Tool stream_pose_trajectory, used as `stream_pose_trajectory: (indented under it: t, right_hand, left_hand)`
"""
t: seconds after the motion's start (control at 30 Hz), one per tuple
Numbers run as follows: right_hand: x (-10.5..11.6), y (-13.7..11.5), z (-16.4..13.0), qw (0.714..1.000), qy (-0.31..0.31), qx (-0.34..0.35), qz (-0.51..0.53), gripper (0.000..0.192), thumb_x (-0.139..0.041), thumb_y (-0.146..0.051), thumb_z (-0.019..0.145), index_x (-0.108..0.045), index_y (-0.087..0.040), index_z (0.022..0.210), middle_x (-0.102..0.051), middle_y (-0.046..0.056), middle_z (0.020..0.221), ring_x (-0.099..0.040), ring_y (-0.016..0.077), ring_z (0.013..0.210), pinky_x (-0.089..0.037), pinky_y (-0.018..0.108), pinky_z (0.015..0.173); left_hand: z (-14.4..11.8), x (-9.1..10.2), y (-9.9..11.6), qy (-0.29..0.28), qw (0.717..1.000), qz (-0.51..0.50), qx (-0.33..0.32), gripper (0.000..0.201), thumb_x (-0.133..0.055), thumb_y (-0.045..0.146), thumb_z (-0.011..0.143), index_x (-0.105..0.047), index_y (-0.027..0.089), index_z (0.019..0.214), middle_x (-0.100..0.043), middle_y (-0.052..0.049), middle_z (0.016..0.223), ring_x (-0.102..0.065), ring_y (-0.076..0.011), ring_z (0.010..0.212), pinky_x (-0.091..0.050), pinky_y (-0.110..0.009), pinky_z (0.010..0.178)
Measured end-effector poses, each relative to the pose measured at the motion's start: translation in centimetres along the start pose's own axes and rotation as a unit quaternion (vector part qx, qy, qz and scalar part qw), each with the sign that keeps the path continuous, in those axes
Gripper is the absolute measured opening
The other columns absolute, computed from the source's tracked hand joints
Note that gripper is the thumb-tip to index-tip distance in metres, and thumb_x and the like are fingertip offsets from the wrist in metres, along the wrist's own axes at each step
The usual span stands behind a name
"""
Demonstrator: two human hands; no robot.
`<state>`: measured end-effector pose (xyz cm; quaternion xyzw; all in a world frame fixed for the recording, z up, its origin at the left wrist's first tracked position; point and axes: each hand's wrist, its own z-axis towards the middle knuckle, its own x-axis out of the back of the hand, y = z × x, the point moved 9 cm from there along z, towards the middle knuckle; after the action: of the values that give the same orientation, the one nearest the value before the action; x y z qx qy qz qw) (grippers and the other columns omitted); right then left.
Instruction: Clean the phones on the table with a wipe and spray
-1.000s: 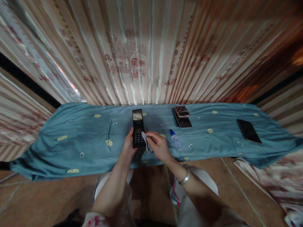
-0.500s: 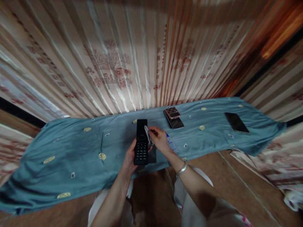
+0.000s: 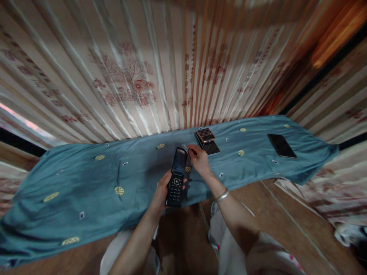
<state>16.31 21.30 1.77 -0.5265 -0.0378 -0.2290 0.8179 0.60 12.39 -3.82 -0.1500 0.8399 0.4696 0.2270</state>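
Flip phone (image 3: 177, 177), black and opened, is in the left hand (image 3: 162, 191) of the person, above the near edge of the table (image 3: 86, 179), which is covered with a blue cloth with small yellow marks. The left hand is closed around the lower half with the keypad, and the upper half with the screen points away from the person, toward the curtain (image 3: 129, 68). The right hand (image 3: 200, 161) is just beside the top of the phone, its fingers pinched together on a small white wipe (image 3: 186, 148) that touches the upper right corner of the phone. A silver bracelet (image 3: 222, 196) is on the right wrist. Behind the right hand, near the far edge of the table, lies a small stack of phones (image 3: 207, 139). Well apart, on the right end of the table, lies one more dark phone (image 3: 281, 145), flat.
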Motion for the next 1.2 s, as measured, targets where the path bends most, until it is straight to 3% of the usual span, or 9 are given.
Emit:
stream_pose_trajectory:
  t: [0.13,0.3,0.5,0.77,0.97,1.07,1.2]
  right_hand:
    - [-0.4,-1.7,-0.6,0.988,-0.027,0.106,-0.111,0.032,-0.042,-0.013,0.086,-0.070,-0.020,0.100,-0.071,0.009,0.102,-0.062,0.0218,0.096,-0.049,0.038,0.091]
    - [-1.3,-3.2,-1.2,0.969,-0.030,0.163,-0.181,0.036,-0.041,-0.010,0.089,-0.068,-0.020,0.109,-0.068,0.011,0.107,-0.058,0.0242,0.098,-0.050,0.042,0.092]
    - [-2.3,-5.5,-2.3,0.950,-0.072,0.208,-0.223,0.036,-0.043,-0.008,0.091,-0.065,-0.014,0.119,-0.060,0.015,0.122,-0.051,0.0265,0.109,-0.047,0.042,0.098]
    - [-4.4,-6.9,-4.8,0.930,-0.138,0.249,-0.233,0.031,-0.050,-0.009,0.089,-0.065,-0.016,0.115,-0.060,0.014,0.124,-0.048,0.0275,0.117,-0.046,0.044,0.102]
    - [-6.6,-8.3,-7.6,0.908,-0.188,0.289,-0.237,0.031,-0.052,-0.013,0.090,-0.063,-0.012,0.119,-0.061,0.014,0.124,-0.049,0.0260,0.117,-0.047,0.042,0.102]
    - [-6.9,-8.4,-7.9,0.904,-0.193,0.298,-0.238,0.034,-0.049,-0.012,0.091,-0.062,-0.012,0.122,-0.061,0.013,0.125,-0.050,0.0253,0.119,-0.047,0.040,0.104]
    - [-6.1,-7.6,-6.5,0.912,-0.169,0.284,-0.243,0.042,-0.047,-0.010,0.090,-0.056,-0.012,0.131,-0.056,0.013,0.134,-0.048,0.0270,0.124,-0.044,0.044,0.107]
  left_hand:
    - [0.2,0.8,0.0,0.024,0.999,0.041,-0.023,0.049,-0.062,0.035,0.084,-0.053,0.011,0.126,-0.073,-0.010,0.072,-0.067,-0.0188,0.052,-0.051,-0.025,0.046]
    - [0.4,1.3,-0.3,0.044,0.997,0.060,-0.022,0.049,-0.064,0.032,0.083,-0.055,0.011,0.126,-0.073,-0.009,0.070,-0.065,-0.0165,0.048,-0.050,-0.023,0.045]
    - [0.5,1.7,0.1,0.044,0.994,0.089,-0.040,0.053,-0.068,0.040,0.079,-0.059,0.012,0.123,-0.073,-0.008,0.068,-0.065,-0.0154,0.048,-0.048,-0.021,0.044]
    - [0.7,2.4,1.4,0.054,0.981,0.167,-0.087,0.066,-0.052,0.064,0.081,-0.063,0.011,0.118,-0.072,-0.009,0.073,-0.064,-0.0163,0.053,-0.045,-0.023,0.046]
    - [0.5,3.2,3.5,0.099,0.950,0.235,-0.181,0.058,-0.045,0.061,0.086,-0.071,0.011,0.099,-0.073,-0.010,0.092,-0.065,-0.0242,0.092,-0.050,-0.032,0.078]
    - [0.7,3.3,3.6,0.094,0.951,0.223,-0.194,0.058,-0.043,0.060,0.087,-0.071,0.011,0.099,-0.072,-0.010,0.104,-0.062,-0.0244,0.104,-0.046,-0.033,0.090]
    - [1.0,2.6,2.4,0.044,0.977,0.155,-0.138,0.064,-0.043,0.065,0.085,-0.067,0.013,0.113,-0.073,-0.010,0.096,-0.068,-0.0231,0.089,-0.053,-0.031,0.073]
